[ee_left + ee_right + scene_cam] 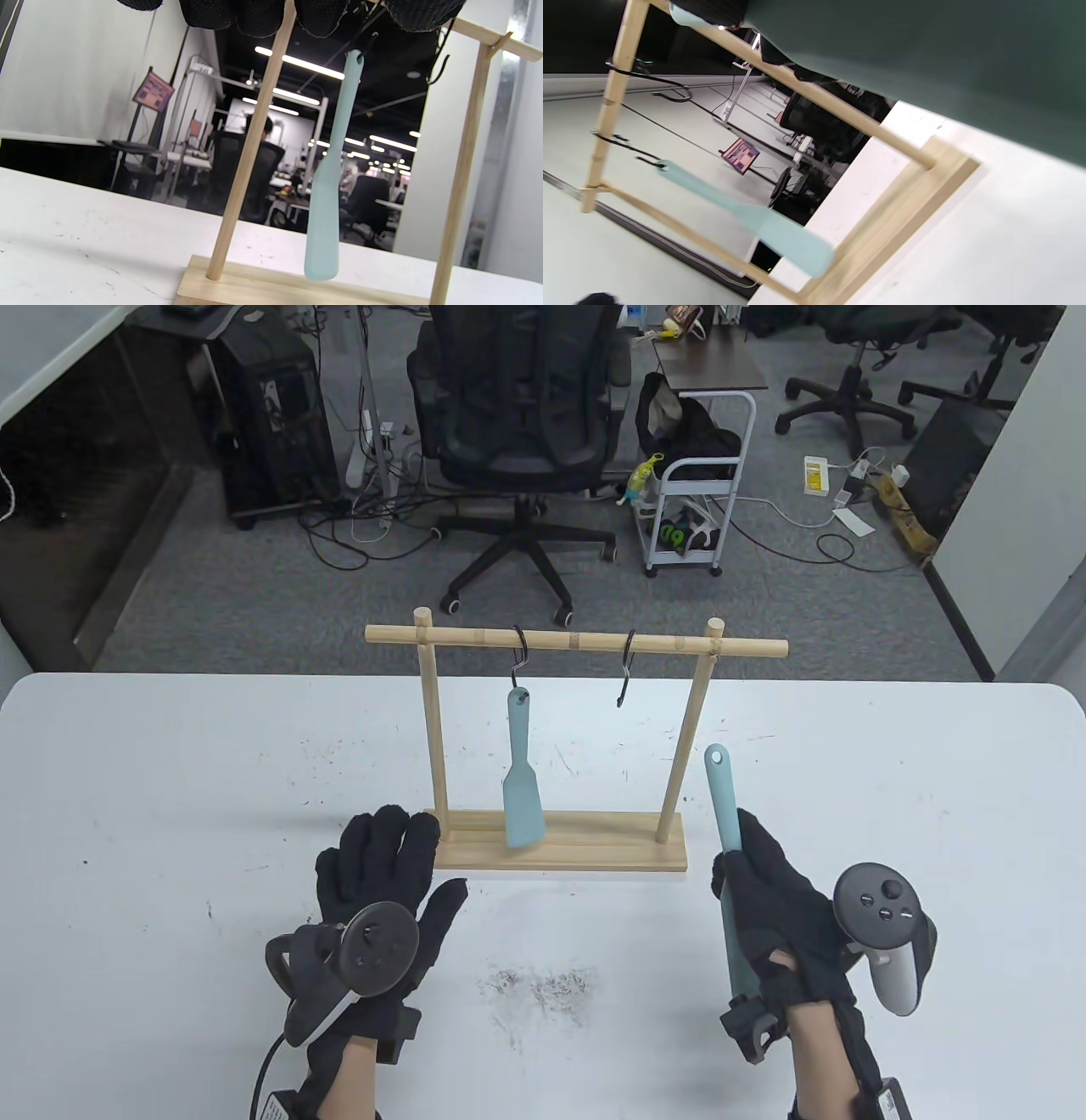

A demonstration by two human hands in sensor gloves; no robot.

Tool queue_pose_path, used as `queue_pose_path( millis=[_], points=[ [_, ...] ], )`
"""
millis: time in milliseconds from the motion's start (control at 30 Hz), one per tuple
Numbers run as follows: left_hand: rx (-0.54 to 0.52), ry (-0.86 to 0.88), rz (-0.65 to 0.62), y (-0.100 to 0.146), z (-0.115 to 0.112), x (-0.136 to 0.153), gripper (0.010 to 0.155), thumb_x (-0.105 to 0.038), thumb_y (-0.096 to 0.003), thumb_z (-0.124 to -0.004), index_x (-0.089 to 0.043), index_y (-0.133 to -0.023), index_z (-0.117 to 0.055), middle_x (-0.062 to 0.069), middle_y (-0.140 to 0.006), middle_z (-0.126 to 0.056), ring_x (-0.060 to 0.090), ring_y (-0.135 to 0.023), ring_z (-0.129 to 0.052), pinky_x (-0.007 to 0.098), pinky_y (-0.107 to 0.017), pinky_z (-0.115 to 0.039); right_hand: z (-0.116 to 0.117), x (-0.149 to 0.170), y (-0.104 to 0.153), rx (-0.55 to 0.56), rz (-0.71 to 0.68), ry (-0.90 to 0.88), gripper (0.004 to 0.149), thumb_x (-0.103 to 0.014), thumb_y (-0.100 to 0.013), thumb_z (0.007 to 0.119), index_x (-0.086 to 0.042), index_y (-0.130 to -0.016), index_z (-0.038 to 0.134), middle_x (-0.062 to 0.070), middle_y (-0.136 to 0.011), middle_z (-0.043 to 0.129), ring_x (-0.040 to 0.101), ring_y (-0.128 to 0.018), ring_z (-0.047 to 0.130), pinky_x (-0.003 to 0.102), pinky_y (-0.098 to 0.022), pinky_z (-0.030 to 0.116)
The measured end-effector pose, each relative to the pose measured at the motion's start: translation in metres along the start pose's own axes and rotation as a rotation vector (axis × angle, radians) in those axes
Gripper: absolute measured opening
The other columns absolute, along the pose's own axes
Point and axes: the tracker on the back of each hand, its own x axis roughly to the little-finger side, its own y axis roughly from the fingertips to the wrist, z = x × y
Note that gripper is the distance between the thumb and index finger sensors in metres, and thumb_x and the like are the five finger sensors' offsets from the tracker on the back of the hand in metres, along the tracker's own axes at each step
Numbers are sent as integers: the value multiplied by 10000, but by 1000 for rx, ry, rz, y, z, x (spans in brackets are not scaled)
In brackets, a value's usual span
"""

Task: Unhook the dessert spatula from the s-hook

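Just ahead of my left hand (386, 891), which lies flat with fingers spread on the white table (170, 831) and touches the base's near-left corner, stands the pale wooden hanging rack (560, 848). From its left black metal s-hook (519, 657) hangs a light blue silicone dessert spatula (521, 780), blade just above the base. To the right of that, the second black s-hook (626, 670) hangs bare. My right hand (776, 916) grips a second light blue spatula (724, 806) around its handle, off the rack's right end, its holed tip pointing away from me.
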Motion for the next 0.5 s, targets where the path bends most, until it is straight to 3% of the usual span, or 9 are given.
queue_pose_path(
  millis=[233, 500],
  points=[
    [14, -16, 3, -1, -3, -2, 757, -668, -530, -619, -338, -1199, -490, 96, -1284, -487, 432, -1178, -476, 684, -806, -466, 3, 45, 10, 94, 134, 279, 569, -423, -489, 746, -291, -1032, 641, 88, -756, 906, 287, -582, 952, 494, -498, 771],
    [26, -37, 1, -2, -6, -5, 756, -668, -530, -618, -339, -1199, -491, 93, -1284, -489, 431, -1179, -474, 686, -807, -459, 10, 71, 14, 10, 313, 554, 573, -418, -482, 755, -289, -1030, 644, 85, -759, 908, 284, -588, 952, 491, -504, 770]
  ],
)
